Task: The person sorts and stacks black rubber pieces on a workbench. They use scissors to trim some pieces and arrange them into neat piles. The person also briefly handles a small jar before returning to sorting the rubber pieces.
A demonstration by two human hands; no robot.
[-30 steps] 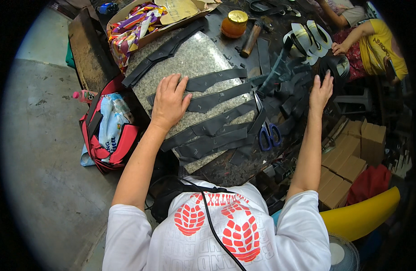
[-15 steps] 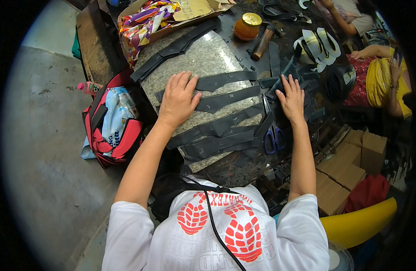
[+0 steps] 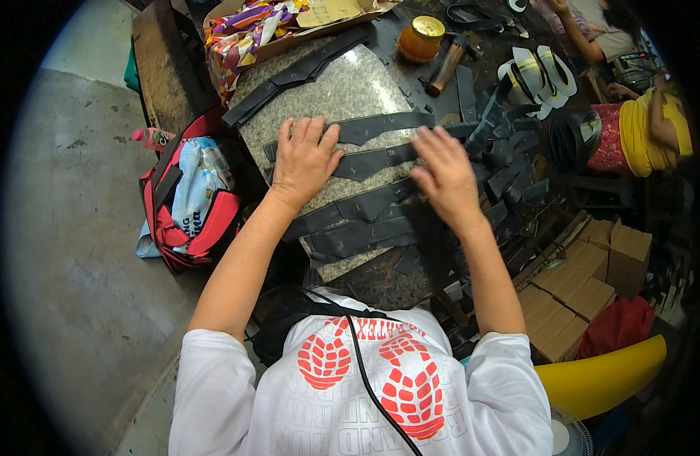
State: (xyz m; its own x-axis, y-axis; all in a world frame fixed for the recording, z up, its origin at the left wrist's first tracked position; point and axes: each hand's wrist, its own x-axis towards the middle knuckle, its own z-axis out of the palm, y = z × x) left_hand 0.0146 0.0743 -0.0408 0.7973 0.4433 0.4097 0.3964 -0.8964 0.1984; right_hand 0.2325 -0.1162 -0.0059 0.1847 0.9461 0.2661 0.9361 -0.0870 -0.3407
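Observation:
My left hand [image 3: 308, 163] lies flat, fingers stretched, across the left ends of two dark strips: an upper strip [image 3: 384, 126] and a second strip [image 3: 374, 161]. Both have pale marks and a notched lower edge. My right hand [image 3: 447, 176], a little blurred, is over the second strip's right end with its fingers extended; I cannot tell whether it touches. Below lie overlapping lower strips [image 3: 350, 237]. Under them all is a speckled grey stone slab [image 3: 342, 87]. No scissors show now; my right hand and forearm cover that spot.
Dark scraps [image 3: 509, 156] pile up on the right. Beyond the slab are an orange jar with a gold lid [image 3: 420, 39], a hammer [image 3: 446, 70] and a cardboard box [image 3: 277, 47] of colourful cloth. A red bag [image 3: 213, 224] is at left; cartons [image 3: 570, 285] and another person [image 3: 646, 125] are at right.
My right hand has moved left from the scrap pile to the strips' right ends, over where purple-handled scissors lay. My left hand stays in nearly the same place on the strips.

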